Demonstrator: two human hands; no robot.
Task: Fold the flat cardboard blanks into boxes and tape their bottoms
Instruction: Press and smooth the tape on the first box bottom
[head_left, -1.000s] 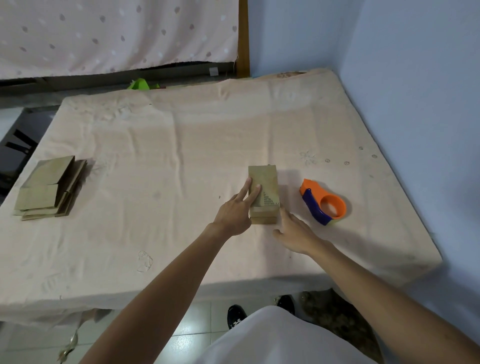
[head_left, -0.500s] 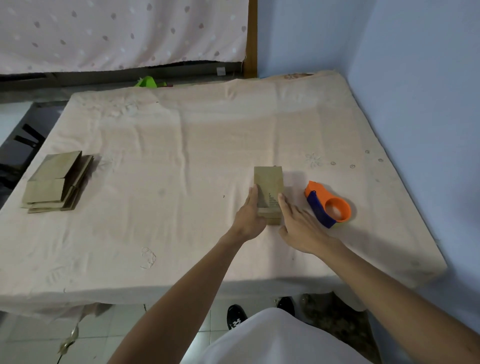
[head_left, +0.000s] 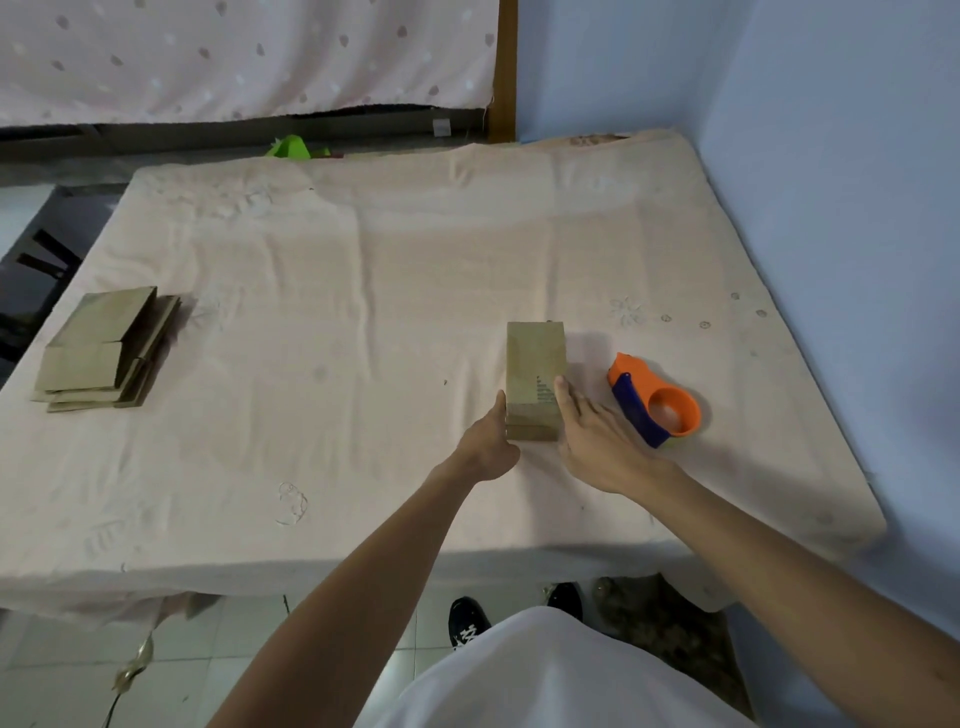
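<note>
Box (head_left: 535, 364) (left hand (head_left: 485, 447), right hand (head_left: 597, 441) alongside)

- We see dim, even, bluish light.
- Soft shadows fall right of the cardboard box (head_left: 535, 358) and tape dispenser (head_left: 654, 402).
- Wide-angle distortion bows the table (head_left: 363, 566) edge.

The left hand (head_left: 485, 441) no longer lies with its fingers over the top of the box (head_left: 535, 364). It is now off the top and sits against the box's left side at the near corner, one finger straight along that edge. The right hand (head_left: 597, 439), earlier low at the near right corner, now reaches further forward, with its straight fingers flat along the box's right side. The printed top face is now uncovered.
</note>
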